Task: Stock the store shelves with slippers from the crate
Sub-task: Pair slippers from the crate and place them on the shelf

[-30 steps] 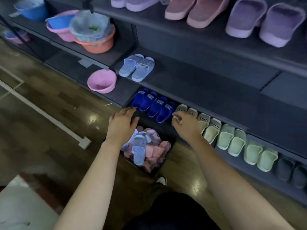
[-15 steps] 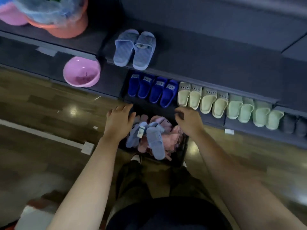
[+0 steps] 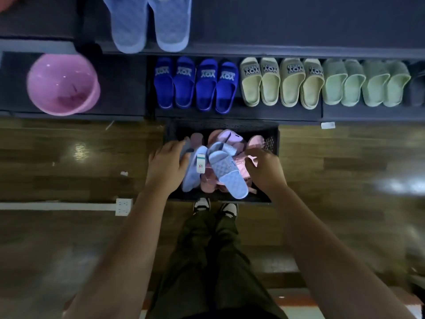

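slippers fill the black crate [image 3: 271, 143] on the floor, right at the person's feet and just below the bottom shelf [image 3: 236, 112]. on top of the pink heap lie two pale blue slippers, directly between the two hands. the left blue slipper [image 3: 192, 171], the one with a white tag, runs away from the person with a slight lean to the right; the right blue slipper [image 3: 226, 173] lies on a diagonal, heel toward the near right corner of the crate and toe up toward the middle.

the left hand [image 3: 166, 164] is the nearer one: it lies palm down at the crate's left edge, fingers curled over the outer side of the tagged slipper and touching it, though whether it truly grips cannot be told. the right hand [image 3: 264, 169] hovers half open over the pink slippers [image 3: 241, 166] just to the right of the diagonal blue one, fingers bent, nothing in it.

both forearms reach straight down and forward. the likely step is picking up this blue pair, probably to join the matching blue pair [image 3: 149, 21] on the shelf above.
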A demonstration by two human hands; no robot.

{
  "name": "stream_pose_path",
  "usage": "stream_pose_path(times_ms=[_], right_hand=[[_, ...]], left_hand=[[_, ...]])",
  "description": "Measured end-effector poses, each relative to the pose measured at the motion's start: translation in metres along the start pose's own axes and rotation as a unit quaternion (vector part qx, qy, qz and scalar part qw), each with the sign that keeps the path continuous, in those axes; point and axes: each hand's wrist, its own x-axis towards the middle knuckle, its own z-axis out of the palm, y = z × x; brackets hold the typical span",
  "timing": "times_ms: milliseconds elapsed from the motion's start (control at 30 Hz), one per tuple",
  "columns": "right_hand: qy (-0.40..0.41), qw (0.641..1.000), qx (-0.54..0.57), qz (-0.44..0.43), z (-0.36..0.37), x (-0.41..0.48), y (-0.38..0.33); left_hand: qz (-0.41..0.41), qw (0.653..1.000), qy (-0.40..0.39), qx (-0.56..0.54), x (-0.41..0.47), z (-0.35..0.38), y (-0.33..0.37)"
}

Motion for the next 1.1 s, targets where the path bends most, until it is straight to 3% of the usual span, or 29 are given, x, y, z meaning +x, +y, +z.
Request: stream_pose_path(times_ms=[400,633,733,833,967,1033,1100], right_hand=[[-0.016,1.000,-0.003,0.014,0.081,0.039,0.062],[-0.031,0.999,0.006,0.036,0.170,0.076,0.114],[-0.015,0.999,0.002,0.032,0.198,0.086,0.133],[0.025,1.000,-0.002,0.012,0.210,0.091,0.144],[0.060,0.998,-0.002,-0.006,0.218,0.095,0.155],[0.066,0.998,-0.006,-0.003,0.218,0.094,0.159],[0.066,0.998,0.001,0.012,0.217,0.090,0.160]], left_hand=[[0.002,0.999,-0.028,-0.022,0.029,0.114,-0.037],[-0.039,0.997,-0.052,-0.031,0.069,0.215,-0.091],[-0.112,0.988,-0.068,-0.082,0.086,0.252,-0.111],[-0.259,0.942,-0.096,-0.190,0.103,0.273,-0.111],[-0.452,0.799,-0.062,-0.392,0.124,0.293,-0.110],[-0.444,0.773,-0.038,-0.450,0.123,0.299,-0.114],[-0.398,0.782,-0.015,-0.480,0.117,0.302,-0.114]])
